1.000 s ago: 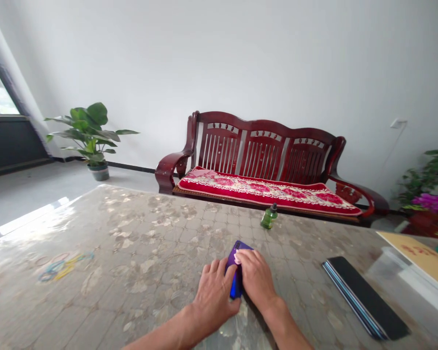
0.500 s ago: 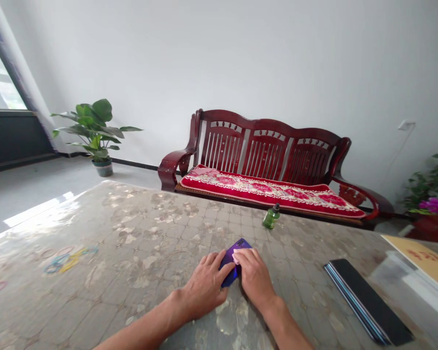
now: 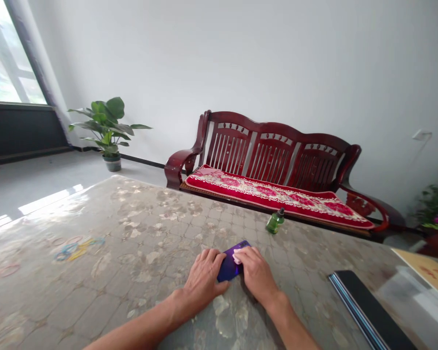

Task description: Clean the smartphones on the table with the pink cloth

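A purple-blue smartphone [image 3: 229, 266] lies back up on the table, its camera end pointing away to the right. My left hand [image 3: 204, 273] grips the phone's left side, with the fingers at the upper edge and the thumb by the lower one. Between the fingertips of my right hand [image 3: 256, 272] is a small wad of pale pink cloth [image 3: 237, 256], pressed on the phone's back. Beyond the hands stands a green bottle with a dark cap [image 3: 275, 221].
Rubber bands [image 3: 75, 249] lie on the patterned tablecloth [image 3: 149, 291] at left. To the right are a stack of dark flat objects [image 3: 372, 311] and a tan paper item [image 3: 423, 265]. Behind the table stands a red wooden bench [image 3: 270, 150]; a potted plant [image 3: 111, 126] is at far left.
My left thumb has drawn back from the phone's face to its lower edge. The cloth remains on the phone under my right hand. The whole view has shifted slightly.
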Demonstrator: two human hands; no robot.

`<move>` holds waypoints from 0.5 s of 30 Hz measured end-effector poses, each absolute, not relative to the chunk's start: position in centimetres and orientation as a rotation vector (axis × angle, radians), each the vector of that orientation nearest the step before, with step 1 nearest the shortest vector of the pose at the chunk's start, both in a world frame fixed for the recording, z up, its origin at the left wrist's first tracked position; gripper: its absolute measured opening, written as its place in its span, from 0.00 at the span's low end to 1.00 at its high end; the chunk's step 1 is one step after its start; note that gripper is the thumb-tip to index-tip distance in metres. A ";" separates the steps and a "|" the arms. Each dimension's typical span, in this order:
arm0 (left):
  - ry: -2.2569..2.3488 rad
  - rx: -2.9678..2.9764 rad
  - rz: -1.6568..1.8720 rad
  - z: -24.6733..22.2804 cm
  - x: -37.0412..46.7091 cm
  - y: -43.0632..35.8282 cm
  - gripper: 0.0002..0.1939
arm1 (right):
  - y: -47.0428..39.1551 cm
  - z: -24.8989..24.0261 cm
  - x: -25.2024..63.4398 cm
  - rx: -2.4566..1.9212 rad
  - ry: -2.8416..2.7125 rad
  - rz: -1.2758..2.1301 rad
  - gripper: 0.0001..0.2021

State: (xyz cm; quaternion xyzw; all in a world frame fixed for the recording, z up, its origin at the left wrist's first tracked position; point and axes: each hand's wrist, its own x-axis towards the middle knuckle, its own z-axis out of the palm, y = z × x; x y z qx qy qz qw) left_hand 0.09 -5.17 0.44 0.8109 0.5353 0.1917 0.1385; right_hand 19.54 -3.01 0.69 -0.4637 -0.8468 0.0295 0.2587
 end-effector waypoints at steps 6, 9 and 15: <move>1.526 2.303 0.601 0.3 -0.5 -4.6 0.25 | -2.7 0.4 20.2 -1.300 -2.248 0.031 0.17; 1.503 2.291 0.616 0.2 -0.6 -4.3 0.25 | -2.0 0.2 21.5 -1.466 -2.150 -0.070 0.17; 1.431 2.307 0.677 -0.3 -1.1 -3.4 0.24 | -3.1 0.4 20.3 -1.306 -2.238 0.038 0.17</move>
